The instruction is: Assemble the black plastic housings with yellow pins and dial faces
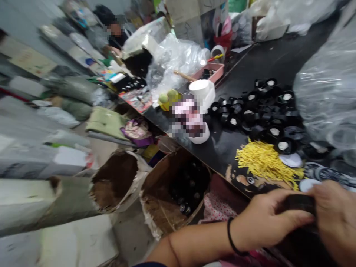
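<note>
My left hand (269,215), with a black band on the wrist, is closed round a dark, rounded black part (300,204) at the lower right. My right hand (335,217) grips the same part from the other side; motion smears it and its fingers are partly hidden. Just beyond the hands lie a pile of short yellow strips (264,159) and a white disc (308,184). Farther back is a heap of black round parts (258,111), several with white centres.
A large clear plastic bag (325,74) stands at right on the black table (278,55). Farther left are a white cup (199,87) and a pink tray (218,72). Below the edge stand a sack holding black parts (158,207) and another sack (139,163). A person (114,33) sits behind.
</note>
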`<action>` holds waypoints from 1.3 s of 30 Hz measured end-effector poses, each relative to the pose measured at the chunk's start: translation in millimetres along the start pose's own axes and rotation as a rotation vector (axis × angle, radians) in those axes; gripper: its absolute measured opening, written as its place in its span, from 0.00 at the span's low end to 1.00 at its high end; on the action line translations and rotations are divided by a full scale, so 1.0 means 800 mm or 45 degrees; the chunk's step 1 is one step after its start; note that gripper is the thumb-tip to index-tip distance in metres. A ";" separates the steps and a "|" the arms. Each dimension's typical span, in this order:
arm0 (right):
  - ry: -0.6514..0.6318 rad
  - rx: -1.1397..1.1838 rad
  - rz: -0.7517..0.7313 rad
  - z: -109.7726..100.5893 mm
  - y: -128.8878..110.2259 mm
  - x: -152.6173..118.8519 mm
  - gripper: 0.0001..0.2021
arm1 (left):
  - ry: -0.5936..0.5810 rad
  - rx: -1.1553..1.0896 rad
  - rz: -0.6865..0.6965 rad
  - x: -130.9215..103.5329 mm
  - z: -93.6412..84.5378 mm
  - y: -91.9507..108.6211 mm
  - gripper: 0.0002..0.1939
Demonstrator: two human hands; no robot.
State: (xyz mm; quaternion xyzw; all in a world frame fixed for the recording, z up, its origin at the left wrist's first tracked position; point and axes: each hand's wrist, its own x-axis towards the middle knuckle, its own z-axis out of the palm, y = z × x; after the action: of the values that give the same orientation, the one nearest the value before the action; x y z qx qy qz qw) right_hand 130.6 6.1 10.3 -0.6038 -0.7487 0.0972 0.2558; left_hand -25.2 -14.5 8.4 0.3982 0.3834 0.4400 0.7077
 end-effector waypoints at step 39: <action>-0.229 -0.452 0.003 -0.031 0.060 -0.009 0.20 | -0.100 -0.469 -0.504 -0.010 -0.029 -0.016 0.20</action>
State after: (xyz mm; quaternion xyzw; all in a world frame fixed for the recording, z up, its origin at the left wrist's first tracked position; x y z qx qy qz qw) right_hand 185.1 7.4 7.2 -0.6291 -0.7733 0.0175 0.0771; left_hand -44.3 -20.4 -10.4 0.1966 0.3395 0.3395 0.8549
